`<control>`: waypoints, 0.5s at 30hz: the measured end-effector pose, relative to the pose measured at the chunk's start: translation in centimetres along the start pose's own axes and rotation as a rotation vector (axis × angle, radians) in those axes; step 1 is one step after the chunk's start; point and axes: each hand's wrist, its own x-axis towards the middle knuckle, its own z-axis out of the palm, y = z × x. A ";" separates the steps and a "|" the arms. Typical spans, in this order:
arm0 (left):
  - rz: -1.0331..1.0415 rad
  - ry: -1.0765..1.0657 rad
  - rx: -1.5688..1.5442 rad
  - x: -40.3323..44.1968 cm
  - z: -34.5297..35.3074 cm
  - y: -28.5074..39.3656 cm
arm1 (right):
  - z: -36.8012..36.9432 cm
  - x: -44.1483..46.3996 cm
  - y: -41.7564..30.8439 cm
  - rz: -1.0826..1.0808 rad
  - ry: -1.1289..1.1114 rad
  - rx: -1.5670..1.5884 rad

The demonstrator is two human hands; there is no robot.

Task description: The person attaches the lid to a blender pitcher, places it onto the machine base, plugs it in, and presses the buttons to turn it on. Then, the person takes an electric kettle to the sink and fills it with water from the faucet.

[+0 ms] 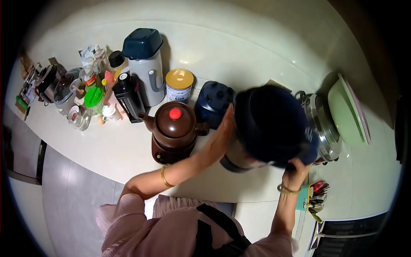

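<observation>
A large dark blue container (pixel 272 124), blurred and with a metallic band low on its side, is held up over the counter between my two hands. My left hand (pixel 223 132) presses against its left side, with the fingertips partly hidden behind it. At its lower right, my right hand (pixel 296 168) has its fingers wrapped round the edge or handle. Left of it stand a dark blue base (pixel 213 103) and a brown teapot (pixel 173 122) with a red knob, set on a brown stand (pixel 171 150).
A tin with a yellow lid (pixel 180 81), a grey flask (pixel 147 77) and a black bottle (pixel 128 98) stand by the wall. Several jars crowd the left. Metal pots (pixel 323 128), a green basin (pixel 346 111) and a utensil holder (pixel 304 197) are at right.
</observation>
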 end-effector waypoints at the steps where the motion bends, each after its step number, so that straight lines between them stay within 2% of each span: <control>1: -0.145 0.085 -0.687 1.5 -0.4 -0.2 | 0.2 1.6 0.6 -0.019 -0.049 0.004; 5: -0.266 0.087 -0.877 7.5 -0.9 -3.4 | 4.8 7.2 2.3 -0.072 -0.274 0.003; 7: -0.328 0.168 -0.888 10.0 -1.2 -4.0 | 5.4 10.6 5.7 -0.655 -0.451 -0.417; 8: -0.348 0.178 -0.883 10.9 -1.4 -4.3 | 6.4 11.6 6.7 -0.659 -0.457 -0.397; 10: -0.364 0.204 -0.860 12.6 -1.4 -5.6 | 8.7 13.2 8.5 0.004 -0.359 0.181; 15: -0.415 0.194 -0.896 16.2 0.1 -9.4 | 11.1 17.7 14.3 -0.081 -0.352 0.095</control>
